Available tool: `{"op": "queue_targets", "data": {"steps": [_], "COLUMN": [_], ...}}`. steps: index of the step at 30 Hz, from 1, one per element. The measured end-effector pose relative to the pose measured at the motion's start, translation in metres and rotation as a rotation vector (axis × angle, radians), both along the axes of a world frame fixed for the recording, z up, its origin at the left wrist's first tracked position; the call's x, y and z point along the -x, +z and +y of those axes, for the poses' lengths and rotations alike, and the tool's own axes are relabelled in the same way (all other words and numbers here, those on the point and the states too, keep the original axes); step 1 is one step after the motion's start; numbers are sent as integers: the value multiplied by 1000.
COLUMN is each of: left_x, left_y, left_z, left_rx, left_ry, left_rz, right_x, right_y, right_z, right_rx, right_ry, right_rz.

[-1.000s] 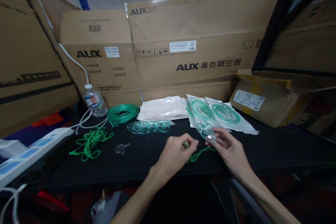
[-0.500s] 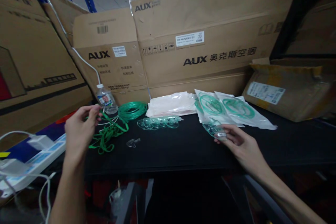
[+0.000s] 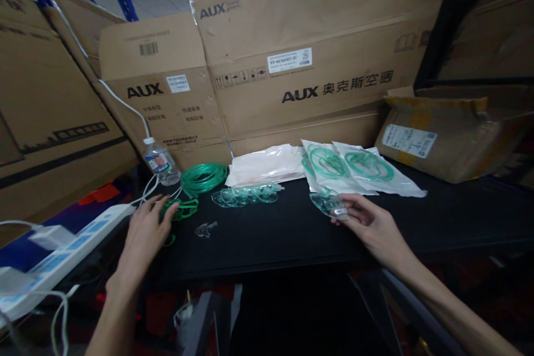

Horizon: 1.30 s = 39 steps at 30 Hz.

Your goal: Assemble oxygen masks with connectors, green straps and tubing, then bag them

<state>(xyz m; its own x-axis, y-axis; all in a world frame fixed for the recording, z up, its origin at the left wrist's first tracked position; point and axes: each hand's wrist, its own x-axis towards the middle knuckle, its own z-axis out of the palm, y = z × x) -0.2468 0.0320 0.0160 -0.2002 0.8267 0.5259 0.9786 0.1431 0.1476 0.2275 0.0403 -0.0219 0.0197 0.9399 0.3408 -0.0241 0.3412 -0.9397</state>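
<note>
Now the left hand (image 3: pixel 144 236) lies flat over the green straps (image 3: pixel 180 210) at the table's left part, fingers spread and pressing on them, not yet closed around any. The right hand (image 3: pixel 371 225) pinches a clear mask (image 3: pixel 327 204) between thumb and fingertips, near the table's (image 3: pixel 283 233) front middle, just before the sealed packs (image 3: pixel 359 172). The straps look tangled, so lifting one could drag the whole bunch, and a loop might catch the small clear clip (image 3: pixel 205 228) beside them. White cables (image 3: pixel 146 192) and a power strip (image 3: pixel 70 247) sit just left, near enough to snag. The bottle (image 3: pixel 158 162) stands close behind and could tip if bumped. Between the hands the table is bare, with a row of masks (image 3: pixel 246 196) and coiled tubing (image 3: pixel 203 176) farther back; the front edge lies near both wrists.
</note>
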Motion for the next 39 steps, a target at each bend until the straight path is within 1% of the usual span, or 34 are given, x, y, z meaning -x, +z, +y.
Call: {"op": "queue_targets", "data": {"steps": [3, 4, 6, 8, 11, 12, 16, 17, 19, 22, 25, 27, 29, 31, 33, 35, 37, 39], "left_x": [0, 0, 2, 2, 0, -2, -11, -12, -14, -14, -13, -15, -22, -38, -65, -102, -143, -184], "left_y": [-21, -25, -28, -26, -18, -15, -10, -10, -9, -7, -3, 3, 13, 25, 36, 43, 41, 31], "left_z": [3, 4, 6, 8, 11, 13, 27, 30, 36, 39, 36, 31, 24, 13, 0, -14, -25, -28], "left_rx": [90, 101, 105, 95, 83, 90, 186, 206, 214, 187, 147, 98, 16, -98, -211, -233, -38, 227], "left_ry": [-71, -81, -83, -57, -37, -61, -241, -267, -272, -267, -272, -260, -235, -205, -203, -293, -433, -590], "left_rz": [29, 35, 48, 61, 85, 97, 133, 133, 128, 132, 146, 151, 144, 120, 33, -217, -461, -665], "right_x": [1, 1, 1, 1, -1, -1, -2, -2, -2, -1, 0, 0, 0, 0, 1, 2, 3, 4], "right_y": [1, 1, 1, 1, 0, 0, -1, -1, -1, -3, -3, -3, -3, -4, -5, -5, -5, -3], "right_z": [0, 0, 0, 0, 0, 0, 0, 0, 1, 1, 1, 1, 1, 1, 0, -1, -4, -7], "right_rx": [-13, -17, -21, -19, -12, -10, -15, -15, -13, -11, -3, 0, -3, -19, -52, -103, -173, -254], "right_ry": [9, 16, 35, 49, 58, 62, 72, 74, 78, 85, 87, 89, 96, 97, 80, 50, 24, 7], "right_rz": [-11, -11, -9, -6, -8, -13, -29, -28, -22, -15, -14, -16, -27, -52, -99, -170, -248, -321]}}
